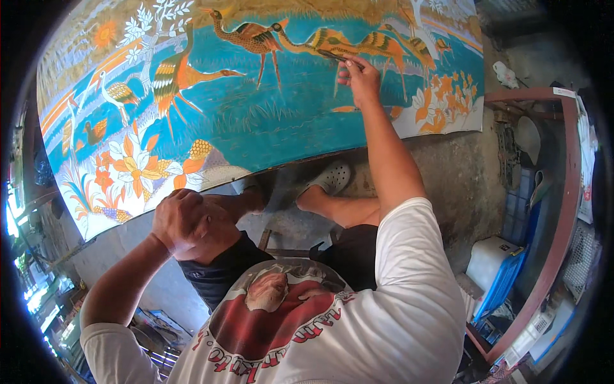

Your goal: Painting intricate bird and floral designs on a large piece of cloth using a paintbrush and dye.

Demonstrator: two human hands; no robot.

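Observation:
A large painting (256,137) fills the far side, with orange and brown long-legged birds on turquoise water and white and orange flowers along its lower edge. My right hand (360,82) is closed around a thin dark paintbrush (334,56). The brush's tip lies over a painted bird (332,42) in the upper right part; whether it touches the surface I cannot tell. My left hand (182,221) rests on my bent left knee, below the painting's lower edge, its fingers curled. Whether anything is in those fingers is hidden.
On the right stands a reddish-brown frame (569,166), with a white and blue container (494,269) beside it. My foot in a grey clog (334,178) is on the floor under the painting. Assorted clutter lines the left side.

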